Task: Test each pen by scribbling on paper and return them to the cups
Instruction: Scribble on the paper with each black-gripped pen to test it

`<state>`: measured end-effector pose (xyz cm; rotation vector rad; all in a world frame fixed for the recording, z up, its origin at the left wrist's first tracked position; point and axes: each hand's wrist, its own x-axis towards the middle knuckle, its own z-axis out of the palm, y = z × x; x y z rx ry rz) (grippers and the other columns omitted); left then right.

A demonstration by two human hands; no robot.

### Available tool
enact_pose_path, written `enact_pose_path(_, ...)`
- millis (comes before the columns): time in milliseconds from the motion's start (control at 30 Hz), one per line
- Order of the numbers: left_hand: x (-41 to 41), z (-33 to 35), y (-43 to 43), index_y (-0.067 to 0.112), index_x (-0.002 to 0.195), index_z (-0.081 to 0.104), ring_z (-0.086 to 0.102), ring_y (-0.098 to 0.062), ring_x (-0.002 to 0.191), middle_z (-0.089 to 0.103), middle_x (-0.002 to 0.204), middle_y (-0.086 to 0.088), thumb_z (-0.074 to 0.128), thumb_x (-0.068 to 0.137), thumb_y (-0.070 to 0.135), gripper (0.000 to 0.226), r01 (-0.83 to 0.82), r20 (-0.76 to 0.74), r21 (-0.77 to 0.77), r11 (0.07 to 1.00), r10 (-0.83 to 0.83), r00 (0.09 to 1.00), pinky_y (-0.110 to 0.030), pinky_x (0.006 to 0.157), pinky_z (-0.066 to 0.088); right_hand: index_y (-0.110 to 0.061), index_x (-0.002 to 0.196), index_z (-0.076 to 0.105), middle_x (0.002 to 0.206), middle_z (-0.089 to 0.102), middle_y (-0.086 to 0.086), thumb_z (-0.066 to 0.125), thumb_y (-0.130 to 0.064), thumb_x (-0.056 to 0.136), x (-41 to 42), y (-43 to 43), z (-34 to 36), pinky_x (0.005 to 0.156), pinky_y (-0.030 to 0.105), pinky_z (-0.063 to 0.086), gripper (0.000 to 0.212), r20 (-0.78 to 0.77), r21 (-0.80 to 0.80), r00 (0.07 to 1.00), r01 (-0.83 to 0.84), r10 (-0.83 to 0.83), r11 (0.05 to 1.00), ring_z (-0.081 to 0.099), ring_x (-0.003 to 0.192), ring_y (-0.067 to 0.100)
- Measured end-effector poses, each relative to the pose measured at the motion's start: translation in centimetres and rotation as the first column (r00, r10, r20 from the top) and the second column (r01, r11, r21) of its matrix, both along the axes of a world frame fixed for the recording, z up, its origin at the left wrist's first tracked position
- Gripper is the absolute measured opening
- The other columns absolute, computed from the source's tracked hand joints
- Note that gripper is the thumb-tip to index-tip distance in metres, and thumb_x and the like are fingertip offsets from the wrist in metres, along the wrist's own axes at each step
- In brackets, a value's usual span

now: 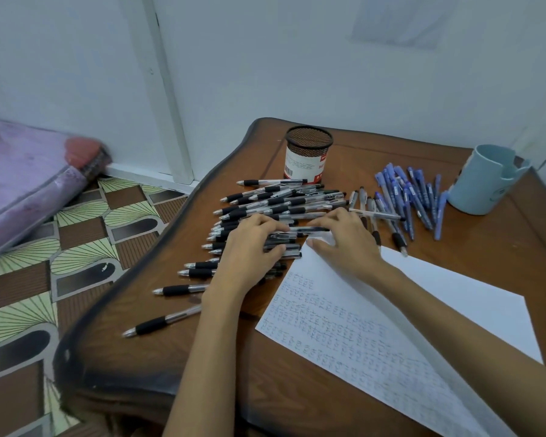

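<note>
The left grip [252,247] lies relaxed on the heap of clear black-handled plastic pens [275,200]. The right grip [344,241], beside it, touches one such pen [309,229]; whether it pinches is unclear.

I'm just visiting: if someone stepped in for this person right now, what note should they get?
Hands: left hand rests on the black pens; right hand touches one with its fingertips, grip unclear.
Things: blue pens lie beside the blue cup; mesh cup stands behind the black pile.
Done: paper carries rows of scribbles.
Left: no pen sticks out of either cup; which are tested cannot be told.
</note>
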<state>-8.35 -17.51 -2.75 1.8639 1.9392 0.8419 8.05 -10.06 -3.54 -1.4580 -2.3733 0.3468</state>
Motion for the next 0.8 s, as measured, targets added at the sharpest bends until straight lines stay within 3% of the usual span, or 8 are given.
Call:
enact_pose_path(133,0.0,0.0,-0.1,0.027,0.126,0.056,0.039,-0.013,0.122,0.051,0.126,0.004,0.063,0.089,0.019,0.038,0.01,0.013,0.026,1.0,-0.01,1.0,-0.027,0.1,0.032,-0.029,0.097,0.071,0.097,0.065,-0.005,0.07,-0.029,0.083,0.5,0.7,0.1,0.069,0.03,0.039,0.014,-0.262,-0.087,0.963,0.033,-0.055,0.996,0.054,0.09,0.014)
enact_pose_path(267,0.0,0.0,0.0,0.028,0.135,0.046,0.035,-0.015,0.128,0.045,0.136,0.003,0.065,0.087,0.02,0.052,-0.019,0.017,0.07,0.997,0.018,1.0,-0.031,0.106,0.03,-0.018,0.103,0.07,0.08,0.066,-0.011,0.069,-0.013,0.082,2.3,0.5,1.7,0.057,0.012,0.044,0.021,-0.624,-0.338,0.769,-0.102,-0.141,0.936,0.055,0.068,0.003)
enact_pose_path(333,0.2,0.0,0.2,0.028,0.141,0.036,0.033,-0.016,0.132,0.038,0.143,0.002,0.067,0.086,0.021,0.064,-0.077,0.039,0.088,0.993,0.073,0.997,-0.036,0.11,0.03,-0.017,0.1,0.069,0.077,0.064,-0.012,0.064,-0.017,0.085,3.0,0.6,2.7,0.055,0.011,0.045,0.016,-0.735,-0.434,0.627,-0.146,-0.256,0.889,0.051,0.065,0.003)
enact_pose_path(467,0.1,-0.1,0.2,0.027,0.14,0.038,0.033,-0.017,0.132,0.038,0.142,0.002,0.063,0.089,0.024,0.057,-0.103,0.045,0.094,0.99,0.099,0.994,-0.037,0.11,0.03,-0.024,0.089,0.06,0.083,0.067,-0.008,0.049,-0.03,0.094,4.3,1.4,4.8,0.075,0.024,0.053,0.014,-0.833,-0.553,0.218,-0.283,-0.509,0.784,0.06,0.08,0.007)
enact_pose_path(567,0.1,-0.4,0.2,0.026,0.136,0.045,0.035,-0.017,0.13,0.042,0.138,0.001,0.06,0.091,0.026,0.047,-0.064,-0.031,0.059,0.996,0.066,0.997,-0.042,0.111,0.028,-0.019,0.082,0.053,0.058,0.051,-0.004,0.042,-0.028,0.099,4.7,1.3,5.7,0.063,0.027,0.056,0.023,-0.777,-0.573,-0.032,-0.377,-0.629,0.727,0.055,0.058,0.01)
enact_pose_path(667,0.2,-0.4,0.3,0.026,0.136,0.045,0.034,-0.017,0.13,0.043,0.138,0.001,0.058,0.091,0.027,0.046,-0.064,-0.055,0.042,0.997,0.066,0.996,-0.045,0.112,0.025,-0.018,0.061,0.048,0.046,0.031,-0.005,0.045,-0.04,0.086,4.6,0.7,6.1,0.041,0.015,0.031,0.034,-0.74,-0.593,-0.078,-0.392,-0.668,0.703,0.03,0.04,0.008)
enact_pose_path(733,0.2,-0.4,0.3,0.026,0.136,0.045,0.033,-0.017,0.131,0.042,0.138,0.001,0.058,0.092,0.027,0.046,-0.065,-0.05,0.039,0.997,0.067,0.996,-0.045,0.112,0.024,-0.018,0.047,0.043,0.04,0.027,-0.006,0.046,-0.042,0.069,4.5,0.4,6.2,0.036,0.012,0.017,0.032,-0.745,-0.589,-0.07,-0.396,-0.663,0.704,0.022,0.033,0.008)
enact_pose_path(800,0.2,-0.4,0.2,0.026,0.136,0.045,0.033,-0.017,0.131,0.041,0.139,0.001,0.057,0.092,0.027,0.046,-0.066,-0.058,0.033,0.997,0.068,0.996,-0.044,0.113,0.024,-0.019,0.042,0.039,0.037,0.024,-0.007,0.045,-0.037,0.073,4.4,0.3,6.2,0.036,0.013,0.012,0.036,-0.741,-0.606,-0.068,-0.36,-0.668,0.709,0.018,0.031,0.007)
